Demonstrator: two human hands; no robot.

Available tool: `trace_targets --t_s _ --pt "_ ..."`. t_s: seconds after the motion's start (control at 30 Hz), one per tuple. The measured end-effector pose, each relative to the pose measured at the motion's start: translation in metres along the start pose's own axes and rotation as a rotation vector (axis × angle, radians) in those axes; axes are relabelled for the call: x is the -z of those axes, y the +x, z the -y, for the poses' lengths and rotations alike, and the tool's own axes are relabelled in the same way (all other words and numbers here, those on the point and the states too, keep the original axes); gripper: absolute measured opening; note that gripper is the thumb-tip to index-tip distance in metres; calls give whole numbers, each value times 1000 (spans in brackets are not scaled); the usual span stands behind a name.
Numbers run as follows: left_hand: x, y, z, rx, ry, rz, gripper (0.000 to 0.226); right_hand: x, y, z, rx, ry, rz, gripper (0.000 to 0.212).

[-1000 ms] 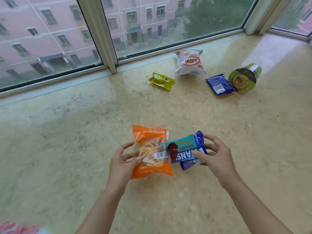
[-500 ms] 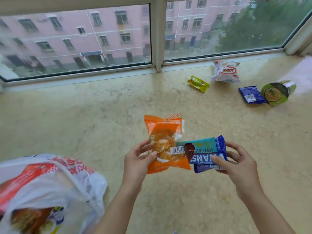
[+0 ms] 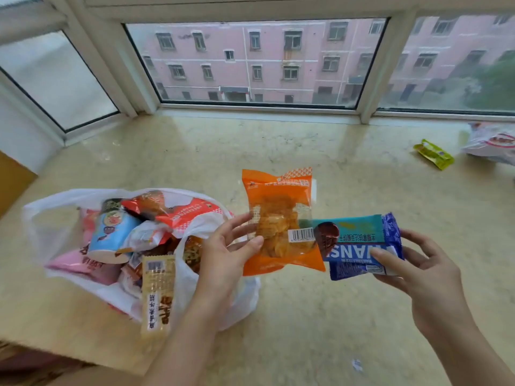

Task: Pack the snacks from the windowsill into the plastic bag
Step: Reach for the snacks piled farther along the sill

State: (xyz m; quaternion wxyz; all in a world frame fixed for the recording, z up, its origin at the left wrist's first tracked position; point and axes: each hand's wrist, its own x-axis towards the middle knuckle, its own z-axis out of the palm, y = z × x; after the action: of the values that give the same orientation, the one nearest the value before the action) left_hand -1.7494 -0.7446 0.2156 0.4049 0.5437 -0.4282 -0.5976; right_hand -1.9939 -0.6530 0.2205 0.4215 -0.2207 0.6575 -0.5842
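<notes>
Windowsill (image 3: 278, 140) beneath; left hand (image 3: 223, 252) pinches orange packet (image 3: 278, 218), right hand (image 3: 418, 277) grips half-hidden blue packs (image 3: 362, 243).

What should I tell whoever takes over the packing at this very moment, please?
Left hand pinches the orange snack pack, beside the plastic bag.
Right hand holds the blue biscuit pack.
Done: the bag on the windowsill already holds many snacks.
Left: drop both held packs in, then fetch the yellow packet and the white packet at far right.
</notes>
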Motion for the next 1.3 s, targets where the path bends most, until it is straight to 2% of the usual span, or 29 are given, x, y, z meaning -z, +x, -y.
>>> trace_targets --t_s 0.27,0.4,0.43,0.53,0.7,0.87,1.0,1.2,1.27,1.3 --pt "133 -22 -25 -49 8 -115 46 -100 -35 25 35 35 141 48" --pt "197 -14 -31 -64 19 -181 45 -151 -54 36 73 42 152 79" --pt "211 -10 -30 -56 17 -194 46 -163 -58 36 80 47 146 76" --pt "246 6 -20 -19 20 -218 46 -198 -66 32 90 80 169 49" --pt "279 39 -2 -64 99 -245 45 -260 -83 21 85 98 193 45" --pt "283 65 11 -120 198 -231 47 -312 -84 0 93 14 186 43" --pt "284 73 17 -182 331 -250 46 -334 -78 -23 14 9 153 43" --pt "302 66 21 -364 583 -255 40 -341 -73 -47 25 -43 94 43" --pt "307 58 24 -615 735 -314 27 -340 -71 -51 28 -63 81 42" --pt "309 53 28 -778 821 -288 19 -340 -69 -53 25 -68 77 41"
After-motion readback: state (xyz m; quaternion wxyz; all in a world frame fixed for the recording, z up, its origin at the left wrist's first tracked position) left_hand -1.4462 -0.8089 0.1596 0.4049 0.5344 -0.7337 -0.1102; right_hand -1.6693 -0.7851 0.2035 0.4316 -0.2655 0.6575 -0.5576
